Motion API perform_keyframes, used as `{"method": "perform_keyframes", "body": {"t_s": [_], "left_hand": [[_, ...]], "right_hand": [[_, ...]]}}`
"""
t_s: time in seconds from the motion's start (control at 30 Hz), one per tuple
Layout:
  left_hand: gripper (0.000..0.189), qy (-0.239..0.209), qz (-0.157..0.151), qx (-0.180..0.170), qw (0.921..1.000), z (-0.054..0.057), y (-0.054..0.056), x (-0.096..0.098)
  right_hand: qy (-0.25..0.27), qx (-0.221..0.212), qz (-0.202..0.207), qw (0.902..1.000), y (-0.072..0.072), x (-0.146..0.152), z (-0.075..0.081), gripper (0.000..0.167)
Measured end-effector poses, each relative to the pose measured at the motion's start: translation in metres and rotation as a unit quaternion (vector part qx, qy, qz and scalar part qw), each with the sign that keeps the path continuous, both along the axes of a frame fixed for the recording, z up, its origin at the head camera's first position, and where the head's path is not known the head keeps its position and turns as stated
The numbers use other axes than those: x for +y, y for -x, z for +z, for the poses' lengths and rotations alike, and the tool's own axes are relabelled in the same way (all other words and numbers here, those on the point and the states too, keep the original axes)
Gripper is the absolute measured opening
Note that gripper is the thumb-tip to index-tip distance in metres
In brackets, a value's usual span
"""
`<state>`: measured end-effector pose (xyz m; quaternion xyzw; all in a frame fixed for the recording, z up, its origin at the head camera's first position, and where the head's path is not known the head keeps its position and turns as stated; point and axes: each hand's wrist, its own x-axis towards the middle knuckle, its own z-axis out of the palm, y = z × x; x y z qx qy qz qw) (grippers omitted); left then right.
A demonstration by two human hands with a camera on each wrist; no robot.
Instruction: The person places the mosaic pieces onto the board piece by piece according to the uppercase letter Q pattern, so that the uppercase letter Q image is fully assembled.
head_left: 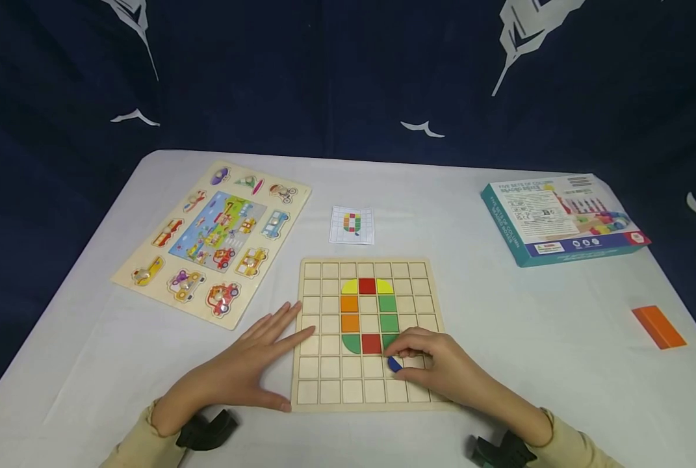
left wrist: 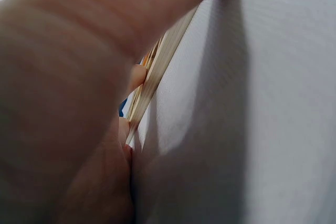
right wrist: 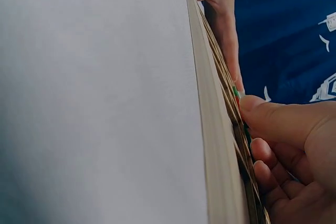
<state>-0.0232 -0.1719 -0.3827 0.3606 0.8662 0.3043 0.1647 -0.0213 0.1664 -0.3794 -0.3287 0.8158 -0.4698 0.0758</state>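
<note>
A wooden grid board (head_left: 318, 390) lies flat on the table, with yellow, red, orange and green pieces set in its squares as a ring. Spread along the board's left edge, my left hand (head_left: 239, 364) rests with straight fingers, touching the frame; its thumb is by the lower left corner. My right hand (head_left: 441, 364) is over the lower right of the board and pinches a small blue piece (head_left: 394, 364) between thumb and fingers, just below the green piece (head_left: 389, 340). In the right wrist view the blue piece is hidden behind the thumb (right wrist: 278, 121).
Beyond the board lies a small printed card (head_left: 352, 225) with a coloured ring pattern. A vehicle picture puzzle (head_left: 219, 244) is at the left. A teal-edged box (head_left: 564, 221) stands at the back right, with an orange block (head_left: 659, 327) nearer the right edge.
</note>
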Motion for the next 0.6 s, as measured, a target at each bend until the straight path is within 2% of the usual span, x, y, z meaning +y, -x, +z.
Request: {"method": "perform_keyframes", "body": {"t_s": [0.3, 0.6], "left_hand": [[0.111, 0.009, 0.002, -0.001, 1.0000, 0.0013, 0.0012, 0.0004], [0.111, 0.014, 0.006, -0.010, 0.9998, 0.0015, 0.0009, 0.0009]], "right_hand": [[-0.001, 0.029, 0.006, 0.9996, 0.0010, -0.0018, -0.0010, 0.028], [0.002, 0.029, 0.001, 0.9996, 0.0004, -0.0020, -0.0004, 0.028]]}}
